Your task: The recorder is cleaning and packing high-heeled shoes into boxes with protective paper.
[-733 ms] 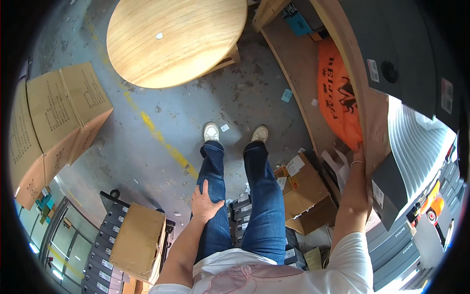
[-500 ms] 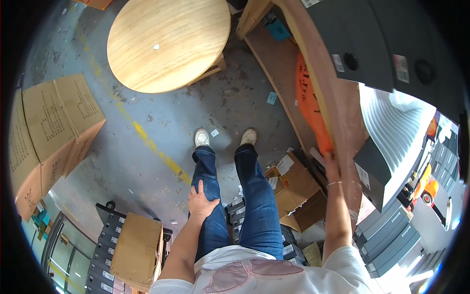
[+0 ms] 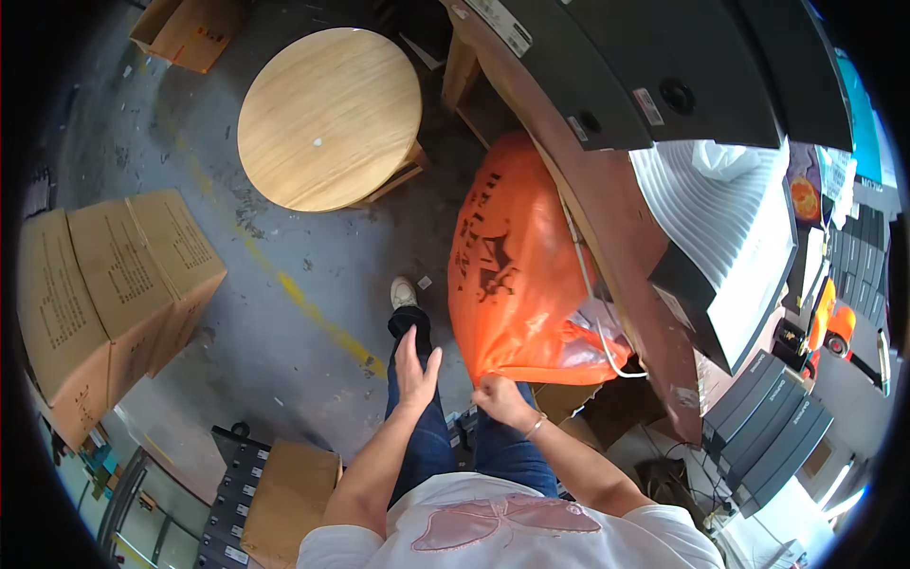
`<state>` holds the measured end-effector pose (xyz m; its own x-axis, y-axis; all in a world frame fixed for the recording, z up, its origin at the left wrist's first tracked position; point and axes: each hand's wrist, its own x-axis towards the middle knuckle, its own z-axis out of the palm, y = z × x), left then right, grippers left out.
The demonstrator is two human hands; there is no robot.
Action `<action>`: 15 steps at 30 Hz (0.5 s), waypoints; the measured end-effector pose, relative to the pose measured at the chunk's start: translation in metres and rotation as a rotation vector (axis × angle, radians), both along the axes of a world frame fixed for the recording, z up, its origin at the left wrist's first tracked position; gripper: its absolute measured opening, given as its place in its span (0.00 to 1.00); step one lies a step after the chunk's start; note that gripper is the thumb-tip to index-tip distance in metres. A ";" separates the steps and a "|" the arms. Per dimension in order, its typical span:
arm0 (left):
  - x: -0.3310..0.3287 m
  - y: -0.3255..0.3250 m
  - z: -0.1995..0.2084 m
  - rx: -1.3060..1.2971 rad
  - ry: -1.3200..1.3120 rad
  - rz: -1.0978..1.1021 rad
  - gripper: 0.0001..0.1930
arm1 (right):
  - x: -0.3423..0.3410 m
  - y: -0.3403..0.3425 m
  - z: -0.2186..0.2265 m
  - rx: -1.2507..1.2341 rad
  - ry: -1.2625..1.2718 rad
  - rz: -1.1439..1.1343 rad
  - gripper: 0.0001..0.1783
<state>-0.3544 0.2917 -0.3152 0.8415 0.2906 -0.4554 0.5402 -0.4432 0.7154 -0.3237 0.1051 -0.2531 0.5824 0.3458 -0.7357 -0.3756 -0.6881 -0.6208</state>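
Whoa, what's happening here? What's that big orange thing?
A person has a big orange plastic bag by its lower corner, gripped in the right hand. The bag bulges out beside the wooden bench, over the person's right leg. The left hand is open and empty above the left leg. Dark boxes sit on the bench, and a round wooden table stands on the floor ahead.
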 end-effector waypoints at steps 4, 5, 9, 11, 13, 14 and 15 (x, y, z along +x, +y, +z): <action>0.098 -0.019 0.062 0.038 -0.388 -0.258 0.42 | -0.023 0.034 -0.034 0.136 -0.024 0.258 0.11; 0.110 -0.027 0.066 -0.009 -0.398 -0.327 0.43 | -0.039 0.041 -0.045 0.152 -0.040 0.306 0.12; 0.126 -0.056 0.060 0.209 -0.142 -0.602 0.39 | -0.106 0.064 -0.102 0.322 -0.425 0.441 0.14; 0.099 -0.056 0.013 0.383 -0.048 -0.620 0.32 | -0.109 0.072 -0.094 0.383 -0.321 0.272 0.13; 0.061 -0.037 -0.042 0.260 -0.002 -0.498 0.15 | -0.090 0.065 -0.072 0.328 -0.043 0.343 0.14; 0.043 -0.024 -0.055 0.230 0.083 -0.378 0.10 | -0.075 0.060 -0.062 0.305 0.094 0.377 0.14; 0.027 -0.012 -0.061 0.199 0.163 -0.268 0.09 | -0.060 0.054 -0.052 0.284 0.143 0.451 0.13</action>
